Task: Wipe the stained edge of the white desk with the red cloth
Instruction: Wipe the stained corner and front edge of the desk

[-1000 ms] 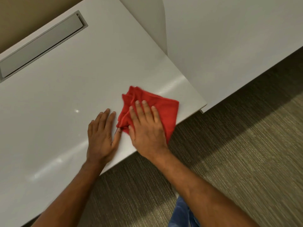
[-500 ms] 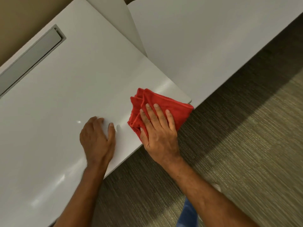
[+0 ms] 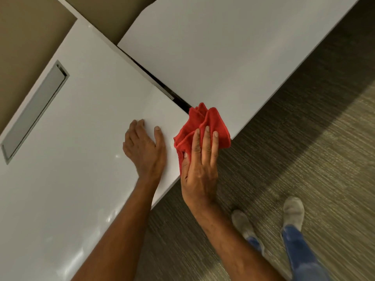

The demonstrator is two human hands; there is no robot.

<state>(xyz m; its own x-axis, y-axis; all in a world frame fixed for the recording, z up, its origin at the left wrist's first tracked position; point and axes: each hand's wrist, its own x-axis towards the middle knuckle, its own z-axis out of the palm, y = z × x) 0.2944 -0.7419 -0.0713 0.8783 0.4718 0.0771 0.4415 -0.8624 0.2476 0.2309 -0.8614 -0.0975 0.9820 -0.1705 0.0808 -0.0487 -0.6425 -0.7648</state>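
Two bare hands work at the corner of a glossy white bench (image 3: 85,142), and the scene differs from a second ago: the crumpled red microfibre cloth (image 3: 203,126), spread flat on the bench top then, is now bunched up and carried past the corner, sitting over the front edge where this bench meets a second matte white bench (image 3: 223,47) beside it. The right hand (image 3: 199,169) grasps the cloth, three fingers laid over its top and the thumb tucked into the folds below. The left hand (image 3: 145,151) rests released on the bench top just beside the cloth, palm down, fingers partly curled, having slid along with the wipe. The shift suggests the pass has run the length of the edge to its end, so the stroke looks nearly complete. No stain can be made out anywhere on the edge; the cloth and right hand cover the corner itself, and the vertical face of the edge is out of sight. A dark gap (image 3: 162,86) separates the two benches, and a grey recessed panel (image 3: 34,110) sits far left.
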